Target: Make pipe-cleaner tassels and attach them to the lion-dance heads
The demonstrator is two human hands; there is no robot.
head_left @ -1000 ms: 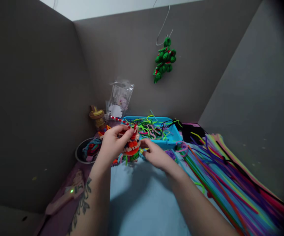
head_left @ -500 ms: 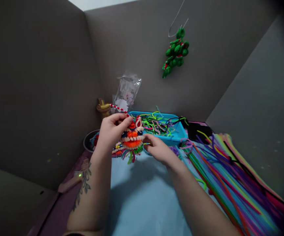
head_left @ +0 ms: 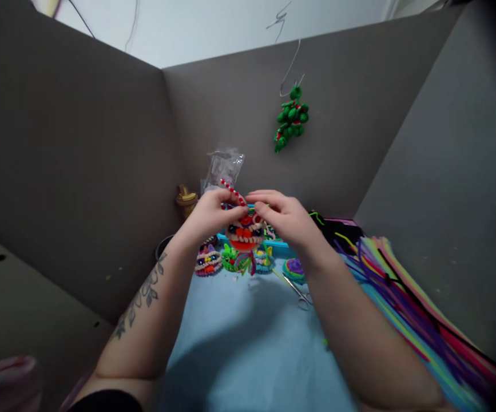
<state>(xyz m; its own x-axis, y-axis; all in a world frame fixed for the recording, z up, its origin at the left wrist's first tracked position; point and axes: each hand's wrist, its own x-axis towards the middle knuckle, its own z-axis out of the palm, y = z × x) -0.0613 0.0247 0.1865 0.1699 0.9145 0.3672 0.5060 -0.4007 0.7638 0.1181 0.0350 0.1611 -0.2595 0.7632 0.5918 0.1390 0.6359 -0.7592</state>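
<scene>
A pipe-cleaner lion-head ornament (head_left: 244, 236) in orange and cream hangs upright above the table, a multicoloured tassel below it. From its top a red-and-white beaded strap (head_left: 229, 186) slants up to the left. My left hand (head_left: 219, 213) pinches the strap's lower end at the ornament's top. On the other side my right hand (head_left: 282, 216) closes its thumb and fingers at the ornament's upper right edge; the exact contact is partly hidden. Behind and below sit other pipe-cleaner heads, a pink-and-cream one (head_left: 208, 261), a green one (head_left: 231, 257) and a blue-and-yellow one (head_left: 265, 260).
Scissors (head_left: 300, 294) lie on the light blue mat (head_left: 230, 349), near a purple-and-green coil (head_left: 294, 269). A blue tray (head_left: 280, 247) of scraps stands behind. Pipe cleaners (head_left: 406, 297) spread at right. A green ornament (head_left: 291, 119) hangs from a wire on the grey partition.
The view has tilted up. My right hand has risen from the ornament's lower right side to its top, beside my left hand. The heads and scissors behind show more clearly.
</scene>
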